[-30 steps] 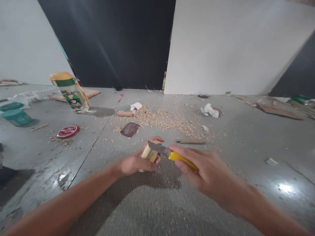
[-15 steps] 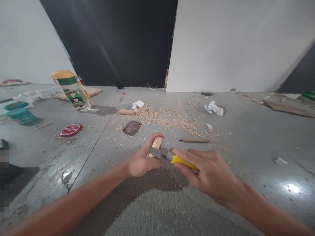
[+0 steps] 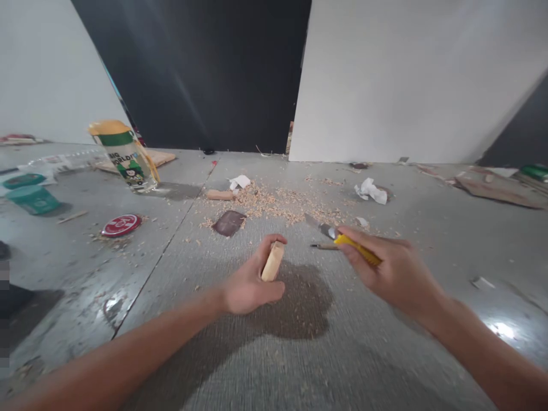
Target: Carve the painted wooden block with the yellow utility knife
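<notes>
My left hand [image 3: 250,283] grips a small pale wood block [image 3: 273,261] above the floor, its cut face turned up. Off to the right, my right hand [image 3: 385,268] is closed around the yellow handle of a utility knife [image 3: 358,250]. The knife's blade is out and points up and left, apart from the block. Beneath the knife lies a thin carving tool [image 3: 324,246] with a wooden handle, partly hidden by the hand. A brown sandpaper piece [image 3: 230,223] lies on the floor beyond my left hand.
Wood shavings [image 3: 274,201] are scattered ahead, beside another wood block [image 3: 220,195] and crumpled tissues [image 3: 371,190]. At left stand a bottle [image 3: 124,155] and a teal container [image 3: 32,199], with a red round lid [image 3: 121,225] nearer. Boards [image 3: 499,188] lie at far right.
The knife in my right hand has swung away from the wood block, up and to the right. My left hand keeps the block in nearly the same place.
</notes>
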Demonstrator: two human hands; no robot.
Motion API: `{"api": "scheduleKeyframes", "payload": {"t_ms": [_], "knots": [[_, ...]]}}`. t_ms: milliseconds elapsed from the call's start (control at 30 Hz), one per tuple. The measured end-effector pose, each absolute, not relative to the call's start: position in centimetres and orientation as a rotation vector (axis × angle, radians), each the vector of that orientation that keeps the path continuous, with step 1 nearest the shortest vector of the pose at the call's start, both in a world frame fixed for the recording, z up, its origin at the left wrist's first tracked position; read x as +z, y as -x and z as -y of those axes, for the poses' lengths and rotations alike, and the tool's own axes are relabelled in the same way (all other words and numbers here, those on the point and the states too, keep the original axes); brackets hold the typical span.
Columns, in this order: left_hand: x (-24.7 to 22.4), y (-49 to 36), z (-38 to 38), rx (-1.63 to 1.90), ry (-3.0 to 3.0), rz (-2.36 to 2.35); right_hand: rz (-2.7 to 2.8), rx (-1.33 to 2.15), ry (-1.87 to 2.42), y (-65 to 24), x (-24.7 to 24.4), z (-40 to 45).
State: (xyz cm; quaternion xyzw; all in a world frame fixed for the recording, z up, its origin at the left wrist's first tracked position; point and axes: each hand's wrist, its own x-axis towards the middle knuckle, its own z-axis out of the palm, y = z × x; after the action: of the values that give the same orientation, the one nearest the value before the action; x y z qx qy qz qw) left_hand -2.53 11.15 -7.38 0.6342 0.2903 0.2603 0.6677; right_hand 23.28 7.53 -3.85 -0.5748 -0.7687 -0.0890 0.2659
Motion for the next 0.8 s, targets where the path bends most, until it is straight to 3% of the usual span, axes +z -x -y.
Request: {"api": "scheduleKeyframes", "payload": {"t_ms": [267,800], "knots": [[-7.1,2.5,-11.1,0.563,-1.556,-0.650,2.382,-0.023,1.294,-19.6,-3.0,-4.7],[-7.1,1.8,-10.8,0.605,-1.539,-0.546,2.415,-0.077,1.223,-19.1,-3.1,-4.3]]}}
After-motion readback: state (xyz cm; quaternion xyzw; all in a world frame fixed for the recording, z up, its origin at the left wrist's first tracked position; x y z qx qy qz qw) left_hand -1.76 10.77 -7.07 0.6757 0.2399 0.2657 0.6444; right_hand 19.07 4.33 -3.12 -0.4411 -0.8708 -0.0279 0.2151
